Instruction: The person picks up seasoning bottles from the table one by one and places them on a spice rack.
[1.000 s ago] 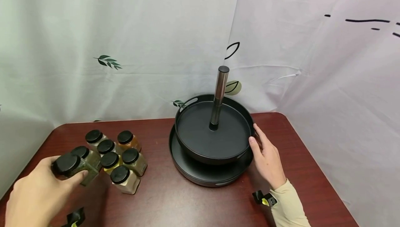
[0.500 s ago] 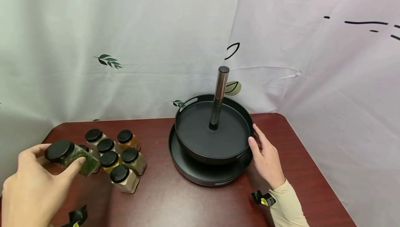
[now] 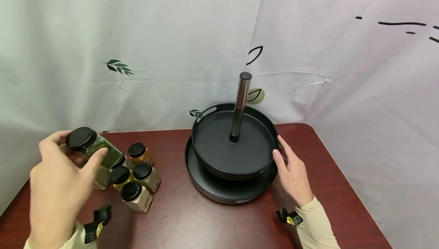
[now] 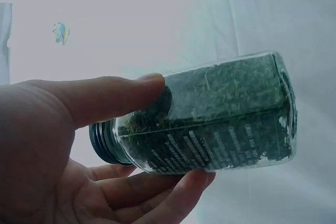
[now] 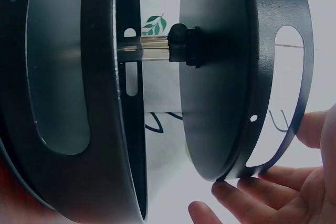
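In the head view my left hand (image 3: pixel 60 178) holds a spice jar (image 3: pixel 106 150) of dried green herbs, tilted, above the other jars on the left. The left wrist view shows thumb and fingers around the glass jar (image 4: pixel 210 114), near its black lid; white lettering marks its side. My right hand (image 3: pixel 293 174) holds the right rim of the upper tray (image 3: pixel 214 152) of a black two-tier tray stand. Up close in the right wrist view, the thumb is on the rim of the upper tray (image 5: pixel 283 9) and fingertips touch its underside edge.
Several black-lidded spice jars (image 3: pixel 138 199) stand grouped at the table's left, partly hidden by my left hand. The stand's lower tray (image 3: pixel 236 197) rests on the red-brown table (image 3: pixel 178 222). A metal post (image 3: pixel 241 100) rises from the upper tray. White curtains (image 3: pixel 171 51) hang behind.
My left hand has lifted the herb jar up from beside the other jars, and has shifted back and slightly right. The right hand and the tray stand look unmoved.
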`<state>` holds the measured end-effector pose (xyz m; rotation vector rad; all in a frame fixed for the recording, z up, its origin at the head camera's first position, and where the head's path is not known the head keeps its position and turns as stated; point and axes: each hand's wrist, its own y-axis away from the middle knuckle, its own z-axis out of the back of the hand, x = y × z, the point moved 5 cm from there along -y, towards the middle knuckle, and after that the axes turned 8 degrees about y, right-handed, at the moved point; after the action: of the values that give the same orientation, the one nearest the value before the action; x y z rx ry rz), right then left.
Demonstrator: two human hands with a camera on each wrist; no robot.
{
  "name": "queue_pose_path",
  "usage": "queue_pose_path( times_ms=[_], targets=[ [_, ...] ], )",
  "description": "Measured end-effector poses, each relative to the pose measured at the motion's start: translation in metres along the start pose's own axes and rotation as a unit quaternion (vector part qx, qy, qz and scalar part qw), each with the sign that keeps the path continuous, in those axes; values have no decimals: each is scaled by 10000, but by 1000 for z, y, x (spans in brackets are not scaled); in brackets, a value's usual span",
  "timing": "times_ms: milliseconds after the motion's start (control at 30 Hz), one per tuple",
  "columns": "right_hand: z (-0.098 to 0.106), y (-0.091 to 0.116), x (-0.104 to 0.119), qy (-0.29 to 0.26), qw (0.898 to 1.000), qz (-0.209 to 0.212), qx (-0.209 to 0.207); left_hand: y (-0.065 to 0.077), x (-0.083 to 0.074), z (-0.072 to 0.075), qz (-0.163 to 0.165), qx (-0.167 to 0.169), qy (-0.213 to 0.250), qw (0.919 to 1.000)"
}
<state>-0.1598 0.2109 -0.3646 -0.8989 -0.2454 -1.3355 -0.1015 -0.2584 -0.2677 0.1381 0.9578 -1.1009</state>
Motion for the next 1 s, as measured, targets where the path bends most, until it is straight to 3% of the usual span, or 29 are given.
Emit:
queue_pose_path(
  times_ms=[233, 467, 733, 1000],
  targets=[
    [0, 0, 0, 13, 10000, -11, 14, -8, -31, -18, -776, 102, 343, 9963],
    [-1, 1, 0, 6, 10000, 10, 12, -13, -55, -38, -1327, 332, 614, 9887],
    [-1, 0, -1, 32, 10000, 3, 9, -18, -83, -65, -2132, 854, 886, 9692],
    [0, 0, 0, 6, 10000, -10, -10, -25, -110, -86, -2551, 1156, 1131, 9533]
  ],
)
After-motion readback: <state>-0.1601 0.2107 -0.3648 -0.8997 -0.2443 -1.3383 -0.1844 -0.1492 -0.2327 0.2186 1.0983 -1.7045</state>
